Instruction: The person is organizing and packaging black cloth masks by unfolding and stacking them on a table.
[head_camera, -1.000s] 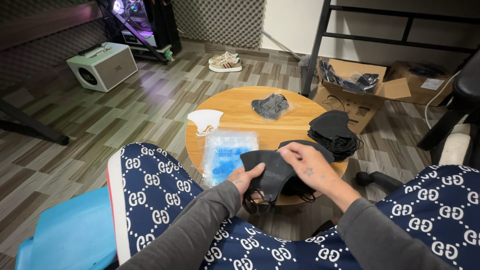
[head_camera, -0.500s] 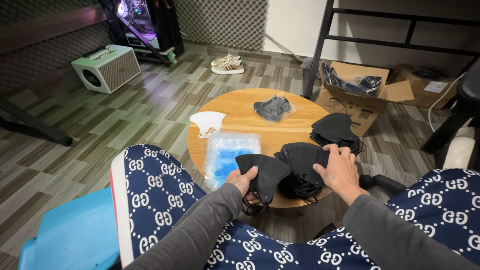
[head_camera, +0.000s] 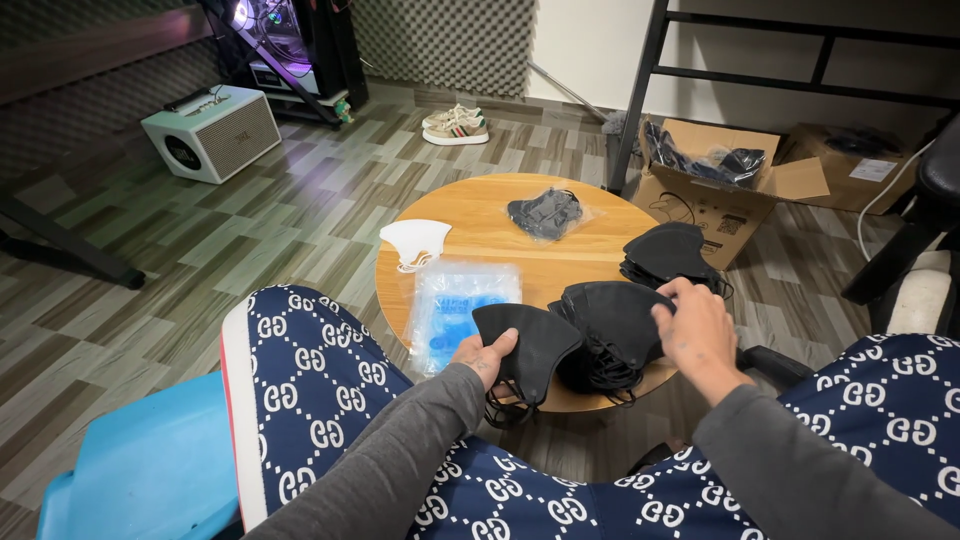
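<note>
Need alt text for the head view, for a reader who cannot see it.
Over a round wooden table, the left hand holds a black face mask while the right hand rests on a stack of black masks. A white mask lies farther back.
</note>
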